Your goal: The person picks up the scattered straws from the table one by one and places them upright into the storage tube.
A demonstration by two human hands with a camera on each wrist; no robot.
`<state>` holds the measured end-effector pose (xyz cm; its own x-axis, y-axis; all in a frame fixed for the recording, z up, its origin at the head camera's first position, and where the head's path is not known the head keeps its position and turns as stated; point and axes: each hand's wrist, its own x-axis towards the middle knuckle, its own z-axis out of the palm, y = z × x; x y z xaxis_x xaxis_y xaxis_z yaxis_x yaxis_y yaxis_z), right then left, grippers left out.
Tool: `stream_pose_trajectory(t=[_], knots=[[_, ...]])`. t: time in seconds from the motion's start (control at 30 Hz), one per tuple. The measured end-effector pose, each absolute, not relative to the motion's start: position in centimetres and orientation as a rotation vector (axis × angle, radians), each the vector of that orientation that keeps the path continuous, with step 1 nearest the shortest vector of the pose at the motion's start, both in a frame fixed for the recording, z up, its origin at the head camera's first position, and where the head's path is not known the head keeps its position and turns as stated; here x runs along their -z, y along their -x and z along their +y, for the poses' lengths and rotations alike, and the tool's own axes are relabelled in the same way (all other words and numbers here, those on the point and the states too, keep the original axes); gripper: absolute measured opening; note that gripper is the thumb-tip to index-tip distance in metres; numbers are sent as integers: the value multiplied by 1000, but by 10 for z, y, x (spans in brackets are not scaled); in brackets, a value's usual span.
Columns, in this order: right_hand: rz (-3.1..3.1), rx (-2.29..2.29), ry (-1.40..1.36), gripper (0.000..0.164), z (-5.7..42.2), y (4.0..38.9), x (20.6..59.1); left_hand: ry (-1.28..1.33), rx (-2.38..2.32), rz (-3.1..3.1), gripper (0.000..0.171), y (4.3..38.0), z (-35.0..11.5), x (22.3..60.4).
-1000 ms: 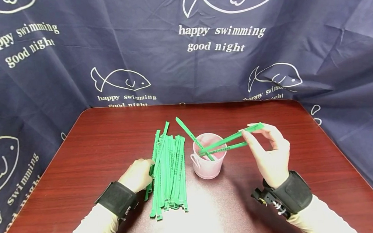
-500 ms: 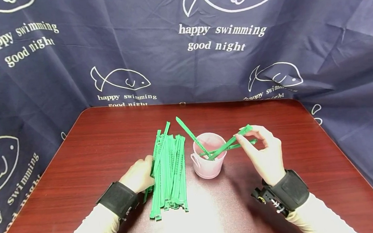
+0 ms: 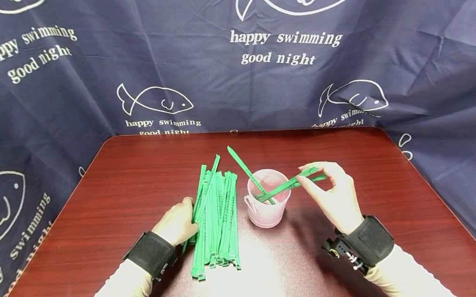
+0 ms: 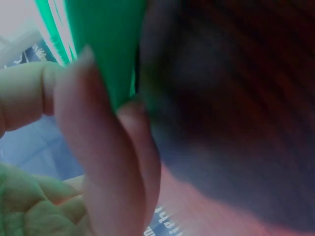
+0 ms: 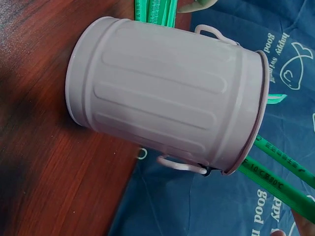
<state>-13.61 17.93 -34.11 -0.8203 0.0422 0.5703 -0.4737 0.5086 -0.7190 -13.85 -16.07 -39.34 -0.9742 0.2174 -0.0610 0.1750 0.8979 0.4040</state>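
Note:
A pile of green wrapped straws (image 3: 214,221) lies on the table, left of a small pink pail (image 3: 265,216). My left hand (image 3: 177,223) is at the pile's left side, and in the left wrist view its fingers (image 4: 106,147) grip green straws (image 4: 106,39), blurred and close to the camera. Over the table right of the pail, my right hand (image 3: 333,194) pinches wrapped straws (image 3: 294,181) by their upper ends between thumb and fingers. Their lower ends are inside the pail's mouth. Another straw (image 3: 244,167) leans in the pail, its top pointing to the far left.
The dark red wooden table (image 3: 138,176) shines with glare at the front. A navy cloth (image 3: 216,98) printed with fish and lettering hangs behind and beside it. The pail has small side handles (image 5: 182,164).
My right hand has moved left toward the pail, and the straws in it have come closer together, less spread. The left hand has shifted only slightly at the pile.

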Motion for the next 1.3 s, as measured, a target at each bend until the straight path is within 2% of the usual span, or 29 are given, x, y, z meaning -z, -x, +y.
stream_pose_trajectory(t=[0.33, 0.63, 1.0, 1.3], knots=[[-2245, -1154, -421, 22, 181, 139, 344, -295, -576, 2969, 60, 140, -163, 392], [-2210, -1215, -369, 46, 179, 138, 344, -275, -580, 2996, 55, 141, -165, 386], [-2260, -1254, -310, 40, 174, 133, 339, -273, -729, 3155, 32, 140, -161, 381], [-2286, -1229, -319, 36, 173, 130, 337, -420, -944, 3248, 34, 139, -152, 377]])
